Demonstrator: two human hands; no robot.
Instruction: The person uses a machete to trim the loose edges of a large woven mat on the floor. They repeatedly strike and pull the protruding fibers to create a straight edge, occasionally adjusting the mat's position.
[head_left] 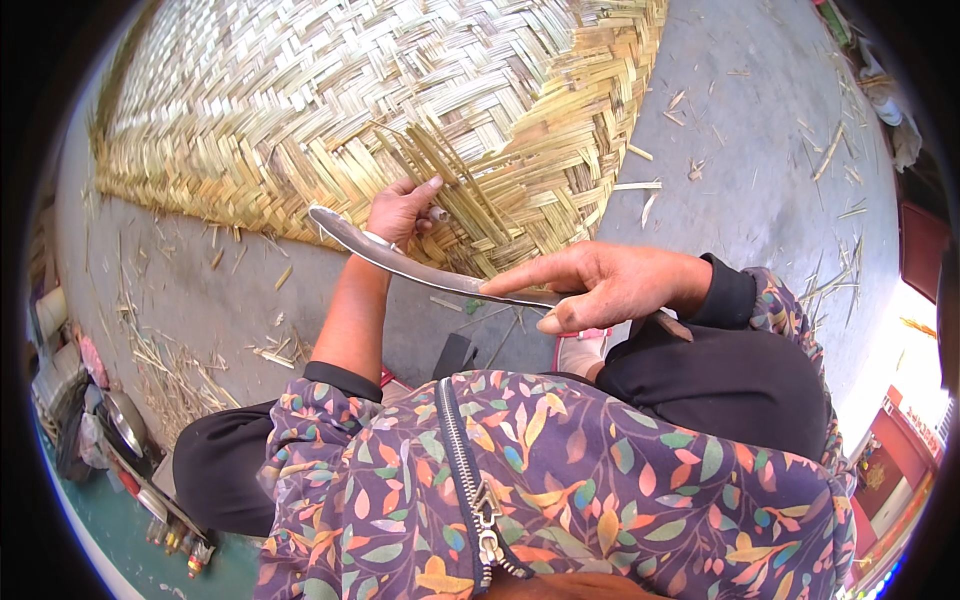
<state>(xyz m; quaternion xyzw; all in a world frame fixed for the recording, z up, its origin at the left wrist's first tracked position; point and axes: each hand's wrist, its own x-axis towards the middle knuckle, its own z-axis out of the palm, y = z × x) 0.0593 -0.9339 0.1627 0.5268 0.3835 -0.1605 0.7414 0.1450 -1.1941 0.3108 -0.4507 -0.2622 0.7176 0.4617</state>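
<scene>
Low over a grey floor (pixel 740 160), littered with straw-coloured scraps (pixel 190 375). Nearest, dressed in a leaf-patterned jacket (pixel 620 440) and dark trousers (pixel 720 375), knees spread wide. Just beyond, holding a curved knife (pixel 415 269) in the right hand (pixel 630 285), closed around a wooden handle (pixel 672 326) mostly hidden beneath the palm, with forefinger laid along the blade and thumb pointing forward. Aiming the blade leftward, across the left wrist as seen from above; cannot tell whether touching it.

Farther out, reaching with the left hand (pixel 400 212) to loose strips (pixel 455 195) near the closest corner of a woven mat (pixel 300 120), thumb up against the bundle and fingers curled; cannot tell whether truly pinched on it. Beyond, spread flat on the floor to the top of view, the rest of that mat, paler inside, yellower at the border.

Judging by knife and unwoven ends, probably at the stage of finishing the border: sorting, tucking or trimming strips. Would now call for steadying the strips, picking out the right ends, and swinging the blade clear of the left wrist before any cut.
</scene>
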